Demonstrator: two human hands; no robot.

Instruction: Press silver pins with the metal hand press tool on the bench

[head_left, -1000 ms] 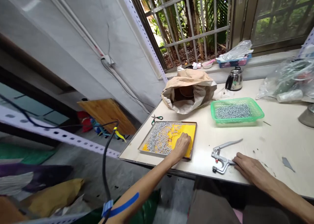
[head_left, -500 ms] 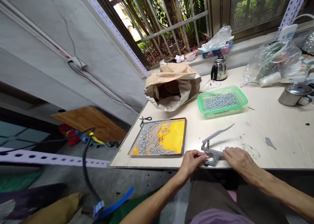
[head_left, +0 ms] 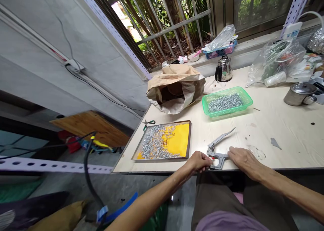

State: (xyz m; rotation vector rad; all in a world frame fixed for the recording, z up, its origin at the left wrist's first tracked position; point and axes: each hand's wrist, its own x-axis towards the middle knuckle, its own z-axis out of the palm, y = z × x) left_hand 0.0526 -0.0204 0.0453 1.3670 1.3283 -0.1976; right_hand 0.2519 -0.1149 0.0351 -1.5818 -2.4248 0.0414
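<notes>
At the table's front edge lies a grey hand press [head_left: 219, 159], a plier-like tool with a spring and a raised upper lever [head_left: 222, 137]. My right hand [head_left: 244, 160] is closed over the end of its lower handle. Beside the jaw, my left hand [head_left: 199, 161] pinches with thumb and fingertips; whatever is between them is too small to make out. A tiny red spot shows at the jaw by those fingertips. Left of my hands, a shallow tray [head_left: 189, 141] lined with yellow holds many small silver metal pins [head_left: 154, 143]. More such pins fill a green plastic basket [head_left: 206, 113] farther back.
Green-handled scissors [head_left: 149, 123] lie beyond the tray's left corner. A crumpled brown paper bag [head_left: 177, 85] stands at the back, near a metal kettle [head_left: 224, 69]. To the right are a steel pot [head_left: 300, 94], a clear plastic bag [head_left: 277, 62] and a grey scrap [head_left: 275, 143].
The view has shifted slightly, so the table things sit a little farther left. My left fingers have curled in more at the jaw. My right hand keeps its hold on the handle.
</notes>
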